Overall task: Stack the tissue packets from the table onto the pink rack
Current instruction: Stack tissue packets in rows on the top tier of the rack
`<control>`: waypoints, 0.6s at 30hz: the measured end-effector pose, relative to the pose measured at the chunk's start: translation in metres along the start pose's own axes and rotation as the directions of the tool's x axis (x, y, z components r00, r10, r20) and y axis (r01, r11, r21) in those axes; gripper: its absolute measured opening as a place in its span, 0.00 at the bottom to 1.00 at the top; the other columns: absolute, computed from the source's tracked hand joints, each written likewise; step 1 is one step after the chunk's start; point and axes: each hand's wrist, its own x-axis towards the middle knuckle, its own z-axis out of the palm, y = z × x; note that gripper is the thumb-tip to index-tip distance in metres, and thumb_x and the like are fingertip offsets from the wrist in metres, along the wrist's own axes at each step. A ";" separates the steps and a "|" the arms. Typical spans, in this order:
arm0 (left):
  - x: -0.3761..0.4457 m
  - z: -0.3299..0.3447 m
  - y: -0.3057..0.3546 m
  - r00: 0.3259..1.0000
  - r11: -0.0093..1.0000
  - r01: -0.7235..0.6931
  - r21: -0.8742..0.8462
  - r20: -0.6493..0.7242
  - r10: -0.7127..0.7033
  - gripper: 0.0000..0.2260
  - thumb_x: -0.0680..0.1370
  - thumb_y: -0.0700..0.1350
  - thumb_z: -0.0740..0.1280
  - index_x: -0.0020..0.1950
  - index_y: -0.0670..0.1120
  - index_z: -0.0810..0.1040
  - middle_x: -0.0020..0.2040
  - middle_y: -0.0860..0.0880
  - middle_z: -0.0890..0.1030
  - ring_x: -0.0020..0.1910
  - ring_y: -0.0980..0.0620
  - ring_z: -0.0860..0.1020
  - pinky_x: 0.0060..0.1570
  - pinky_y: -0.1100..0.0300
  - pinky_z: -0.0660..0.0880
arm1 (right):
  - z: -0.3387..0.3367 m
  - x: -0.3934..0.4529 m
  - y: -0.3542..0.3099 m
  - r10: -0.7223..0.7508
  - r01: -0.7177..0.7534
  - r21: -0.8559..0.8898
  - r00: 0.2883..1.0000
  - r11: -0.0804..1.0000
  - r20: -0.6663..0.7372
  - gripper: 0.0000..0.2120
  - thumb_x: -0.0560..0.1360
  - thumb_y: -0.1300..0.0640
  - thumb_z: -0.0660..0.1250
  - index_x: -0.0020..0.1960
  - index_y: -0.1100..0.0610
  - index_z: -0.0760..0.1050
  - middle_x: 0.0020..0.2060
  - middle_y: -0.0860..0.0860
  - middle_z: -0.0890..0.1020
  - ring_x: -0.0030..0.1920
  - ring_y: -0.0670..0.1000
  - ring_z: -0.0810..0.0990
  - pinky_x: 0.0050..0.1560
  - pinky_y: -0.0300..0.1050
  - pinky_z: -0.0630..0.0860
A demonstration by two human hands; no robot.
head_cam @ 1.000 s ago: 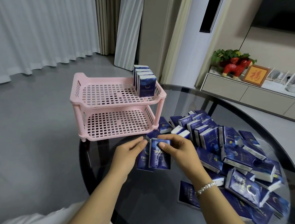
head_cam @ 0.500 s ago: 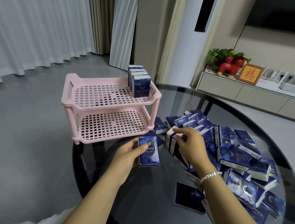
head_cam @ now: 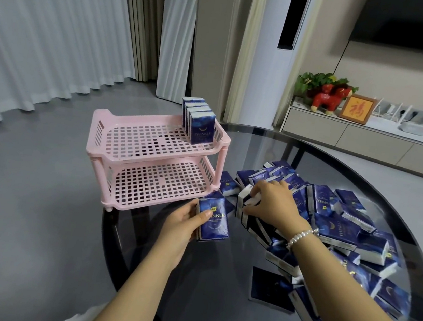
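The pink rack [head_cam: 151, 163] stands at the glass bench's [head_cam: 217, 281] left edge; upright tissue packets [head_cam: 198, 121] fill its top tier's far right corner. The left hand [head_cam: 184, 223] grips one packet [head_cam: 213, 219]; the right hand [head_cam: 271, 205] pinches packets in the pile [head_cam: 335, 229].

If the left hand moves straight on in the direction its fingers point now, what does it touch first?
Probably the pink rack: the left hand, holding a tissue packet, points up-left toward the lower shelf's front rim, with only bare table edge between. Depth is unclear.
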 end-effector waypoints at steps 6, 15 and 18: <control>-0.005 -0.005 0.004 0.997 0.998 -0.063 -0.012 -0.036 0.063 0.12 0.77 0.35 0.65 0.56 0.49 0.79 0.51 0.54 0.85 0.51 0.56 0.82 0.52 0.61 0.79 | -0.016 -0.019 -0.007 0.083 -0.050 0.623 0.996 0.781 -0.024 0.10 0.73 0.49 0.68 0.53 0.51 0.78 0.43 0.49 0.78 0.42 0.47 0.77 0.41 0.39 0.72; -0.010 -0.009 0.006 0.992 0.994 -0.073 -0.080 -0.105 0.065 0.11 0.76 0.38 0.67 0.58 0.47 0.80 0.55 0.50 0.84 0.55 0.52 0.81 0.58 0.54 0.76 | -0.008 -0.047 -0.030 0.253 -0.344 0.918 0.923 0.197 0.291 0.19 0.76 0.43 0.62 0.49 0.61 0.75 0.32 0.52 0.82 0.32 0.53 0.83 0.27 0.39 0.73; -0.012 -0.011 0.006 0.991 0.992 -0.089 -0.092 -0.110 0.079 0.10 0.76 0.38 0.67 0.56 0.48 0.80 0.55 0.51 0.84 0.56 0.51 0.81 0.59 0.53 0.75 | -0.002 -0.053 -0.034 0.228 -0.324 0.943 0.927 0.077 0.299 0.15 0.77 0.47 0.63 0.43 0.60 0.71 0.25 0.52 0.78 0.31 0.53 0.83 0.22 0.38 0.72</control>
